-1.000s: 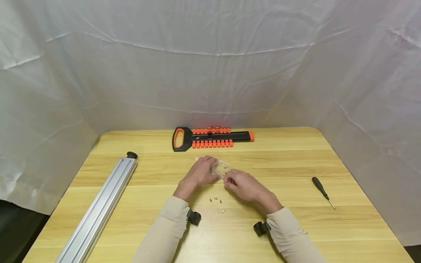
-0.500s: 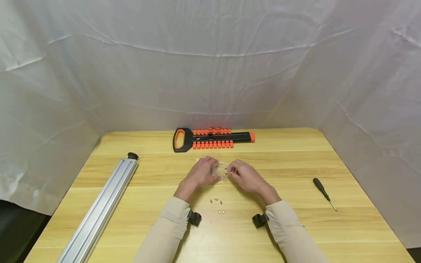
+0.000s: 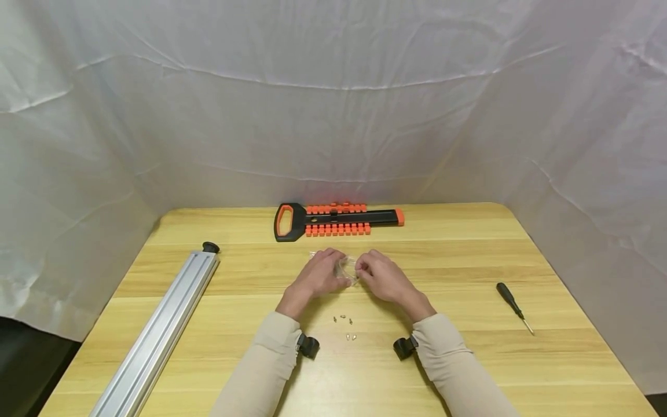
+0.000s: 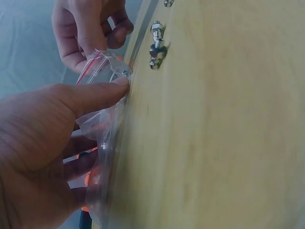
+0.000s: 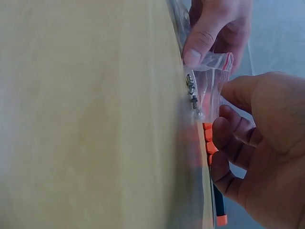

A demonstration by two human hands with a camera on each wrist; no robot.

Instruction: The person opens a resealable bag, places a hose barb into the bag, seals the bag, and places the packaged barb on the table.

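Observation:
A clear zip-lock bag (image 5: 209,86) with a red line along its mouth stands close over the table between my hands. My left hand (image 3: 319,273) grips it, thumb on the near side and fingers behind. Thumb and index finger of my right hand (image 3: 383,277) pinch the bag's mouth edge; the other fingers are curled. Small shiny metal fittings (image 5: 191,90) show through the plastic in the right wrist view. Nearer my body lie several more small metal fittings (image 3: 342,317), two of them large in the left wrist view, a metal fitting (image 4: 156,31) among them.
A black and orange handled tool (image 3: 339,218) lies at the table's back. On the left a long aluminium rail (image 3: 156,330) with a black knob (image 3: 211,247) runs front to back. A black screwdriver (image 3: 513,304) lies at the right. Pale cloth (image 3: 333,116) hangs around the table.
My right hand has shifted slightly up and then left, onto the bag's mouth, its forearm following leftward. The left hand keeps its grip in place. The loose fittings have not moved.

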